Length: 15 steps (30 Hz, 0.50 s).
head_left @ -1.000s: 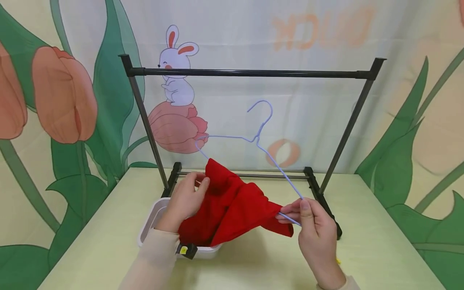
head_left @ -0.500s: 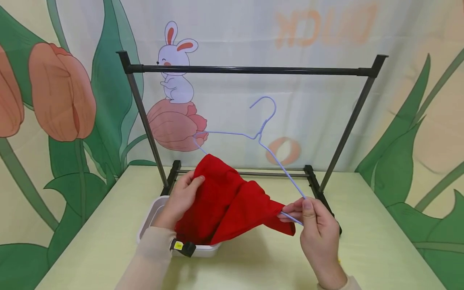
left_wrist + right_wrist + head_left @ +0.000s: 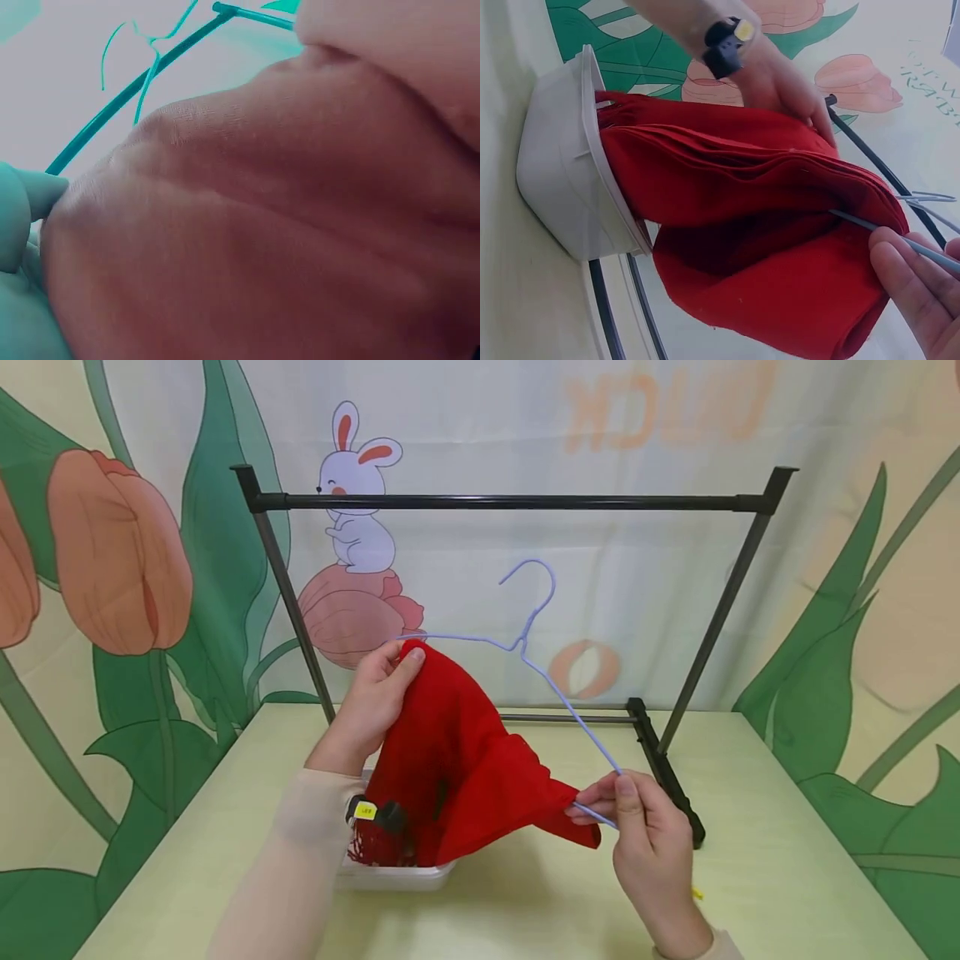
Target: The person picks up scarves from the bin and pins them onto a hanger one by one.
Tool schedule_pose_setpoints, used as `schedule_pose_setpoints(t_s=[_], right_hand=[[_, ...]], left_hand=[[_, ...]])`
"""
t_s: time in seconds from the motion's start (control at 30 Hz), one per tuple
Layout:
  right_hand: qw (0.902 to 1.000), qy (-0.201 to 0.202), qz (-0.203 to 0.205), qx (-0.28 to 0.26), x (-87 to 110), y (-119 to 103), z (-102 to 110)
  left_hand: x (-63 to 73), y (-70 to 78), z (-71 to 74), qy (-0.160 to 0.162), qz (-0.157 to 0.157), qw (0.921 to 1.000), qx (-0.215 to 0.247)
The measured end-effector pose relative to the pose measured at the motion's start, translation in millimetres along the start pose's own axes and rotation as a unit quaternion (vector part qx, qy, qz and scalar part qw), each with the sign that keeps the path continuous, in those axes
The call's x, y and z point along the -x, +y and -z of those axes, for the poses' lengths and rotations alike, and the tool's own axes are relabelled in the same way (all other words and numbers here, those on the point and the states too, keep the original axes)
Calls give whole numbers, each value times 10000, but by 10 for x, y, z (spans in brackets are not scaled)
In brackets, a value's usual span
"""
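A red scarf [image 3: 465,735], fringed at its lower left end, drapes over the lower bar of a light purple wire hanger [image 3: 525,633]. With thumb and fingers, my left hand [image 3: 366,703] pinches the scarf's upper edge close to the hanger's left corner, which is covered. My right hand [image 3: 651,852] holds the hanger at its right corner, fingertips beside the scarf's right end. In the right wrist view, the hanger's bar runs into the folds of the scarf [image 3: 742,176]. Cloth [image 3: 247,217] fills most of the left wrist view.
A black clothes rack [image 3: 495,502] stands behind the hanger, its top bar above the hook. Beneath the scarf sits a white plastic box [image 3: 393,878] on the pale table [image 3: 187,827]. A small yellow item [image 3: 697,893] lies by my right wrist. A printed curtain hangs behind.
My left hand has closed on the scarf's edge and raised it up and left toward the hanger's left corner, exposing the fringe below. My right hand has stayed nearly in place.
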State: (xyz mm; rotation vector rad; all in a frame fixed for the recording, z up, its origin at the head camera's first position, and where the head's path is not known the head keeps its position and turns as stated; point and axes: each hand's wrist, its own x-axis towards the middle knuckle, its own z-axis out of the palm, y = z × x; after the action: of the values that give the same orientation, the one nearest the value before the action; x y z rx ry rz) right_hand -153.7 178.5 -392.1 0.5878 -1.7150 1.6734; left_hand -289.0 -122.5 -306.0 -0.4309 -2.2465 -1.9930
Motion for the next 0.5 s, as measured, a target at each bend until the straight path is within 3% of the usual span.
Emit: schedule_pose_setpoints(t_s=[0.1, 0.17, 0.2, 0.27, 0.33, 0.37, 0.4, 0.43, 0.5], right_hand=[[9999, -4, -63, 110, 16, 4, -1], [9999, -31, -27, 103, 24, 11, -4], [9999, -37, -54, 153, 28, 13, -3], [9999, -61, -6, 98, 32, 26, -7], [9999, -45, 26, 87, 35, 36, -14], [9999, -29, 24, 111, 38, 41, -18], [9999, -5, 24, 164, 39, 43, -23], [9997, 22, 21, 231, 40, 44, -28], [9991, 68, 2, 415, 40, 41, -35]], left_hand=[[-89, 48, -17, 33, -42, 9962, -874], [-136, 47, -47, 85, -119, 9809, -1941], [-153, 37, -66, 129, -185, 9652, -2604], [-162, 5, -108, 292, -360, 9252, -3768], [-128, -42, -147, 528, -616, 8826, -4631], [-93, -65, -163, 646, -769, 8683, -4858], [-47, -93, -176, 766, -932, 8610, -4941], [11, -121, -188, 867, -1098, 8593, -4920], [153, -166, -213, 969, -1457, 8632, -4736]])
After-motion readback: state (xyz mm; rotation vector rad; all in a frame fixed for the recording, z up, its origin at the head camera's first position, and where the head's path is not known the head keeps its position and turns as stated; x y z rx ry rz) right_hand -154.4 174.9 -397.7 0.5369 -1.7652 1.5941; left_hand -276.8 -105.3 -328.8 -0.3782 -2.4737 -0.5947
